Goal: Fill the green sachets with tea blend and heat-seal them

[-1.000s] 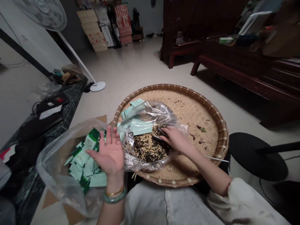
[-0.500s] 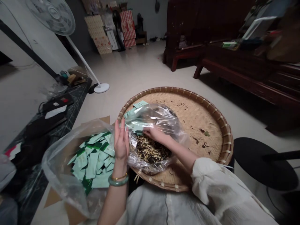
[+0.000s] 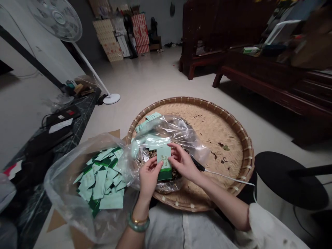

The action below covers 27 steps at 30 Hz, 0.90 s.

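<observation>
Inside the bamboo rim, hands pinch a sachet.

Rough woven bamboo tray, glossy clear plastic bag, matt paper sachet

Pale green packet with a dark green base stands upright, pinched at its sides by left hand and right hand, just above dark tea in a clear plastic bag lying open on the mat. Black-handled tool with a white cord pokes out under the right hand, its tip by the packet. Loose pile of similar packets sits in a second clear bag just left of the left hand.
</observation>
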Tool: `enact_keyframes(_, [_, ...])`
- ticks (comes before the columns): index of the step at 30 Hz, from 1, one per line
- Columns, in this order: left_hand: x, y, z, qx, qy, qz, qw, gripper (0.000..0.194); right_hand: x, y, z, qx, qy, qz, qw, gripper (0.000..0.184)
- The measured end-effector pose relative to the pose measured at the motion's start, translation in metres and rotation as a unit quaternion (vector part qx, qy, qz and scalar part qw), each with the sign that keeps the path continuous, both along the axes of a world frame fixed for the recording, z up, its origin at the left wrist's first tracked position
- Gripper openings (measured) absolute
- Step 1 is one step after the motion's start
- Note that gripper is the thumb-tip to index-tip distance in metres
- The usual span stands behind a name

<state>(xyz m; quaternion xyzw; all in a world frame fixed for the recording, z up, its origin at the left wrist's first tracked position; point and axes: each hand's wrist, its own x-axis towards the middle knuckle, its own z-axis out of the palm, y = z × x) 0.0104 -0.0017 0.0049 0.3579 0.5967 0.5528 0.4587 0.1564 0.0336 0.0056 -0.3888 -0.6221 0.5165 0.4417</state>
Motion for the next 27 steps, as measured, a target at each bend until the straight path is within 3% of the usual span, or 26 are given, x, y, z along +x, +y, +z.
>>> enact_keyframes(2, [0.000, -0.001, 0.004, -0.006, 0.026, 0.007, 1.000, 0.030, 0.004, -0.004, 0.004, 0.106, -0.077, -0.030, 0.991, 0.052])
enact_keyframes(5, [0.000, -0.002, 0.007, -0.003, 0.045, 0.006, 0.999, 0.028, 0.008, -0.006, 0.009, 0.244, -0.178, -0.044, 0.952, 0.046])
enact_keyframes(10, [-0.001, -0.005, 0.004, -0.017, -0.009, -0.001, 1.000, 0.030, 0.009, -0.008, 0.005, 0.374, -0.250, -0.095, 0.888, 0.037])
enact_keyframes(22, [-0.003, -0.007, 0.000, -0.049, -0.076, -0.044, 0.995, 0.034, 0.011, -0.003, 0.001, 0.417, -0.286, -0.116, 0.855, 0.020])
enact_keyframes(27, [-0.003, -0.007, 0.001, -0.055, -0.084, -0.048, 0.994, 0.035, 0.014, -0.002, -0.001, 0.456, -0.270, -0.101, 0.842, 0.023])
